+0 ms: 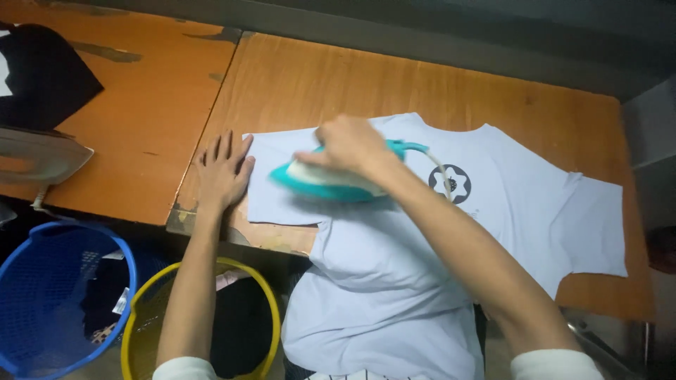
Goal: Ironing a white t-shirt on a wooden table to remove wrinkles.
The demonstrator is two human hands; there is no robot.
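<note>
Right hand: the right hand (350, 146) is wrapped tight around the handle of a teal iron (331, 180), fingers curled right over the top, arm reaching across from the lower right.
Iron: it sits soleplate down on the left sleeve of a pale blue T-shirt (493, 204), nose pointing left, a little blurred; its pale cord (440, 169) loops off the back end over the shirt.
Left hand: the left hand (224, 171) is flat and wide open, fingers spread, palm down on the wooden table (317, 84); the fingertips touch the sleeve's left edge, and it grips nothing.
T-shirt: spread on the table with its back up and a dark round star print (450, 184) near the collar; one sleeve lies out to the left under the iron, the other far right, and the body hangs off the near edge toward the person.
Table: orange-brown wood, worn and chipped at the near edge just under the left wrist; a second tabletop (134, 105) butts against it on the left.
Left side: a dark garment (42, 74) lies at the far left corner, and below it a second iron (42, 155) shows its grey soleplate.
Floor: a blue basket (49, 295) and a yellow-rimmed basket (271, 317) stand side by side below the table edge, both with dark cloth inside.
</note>
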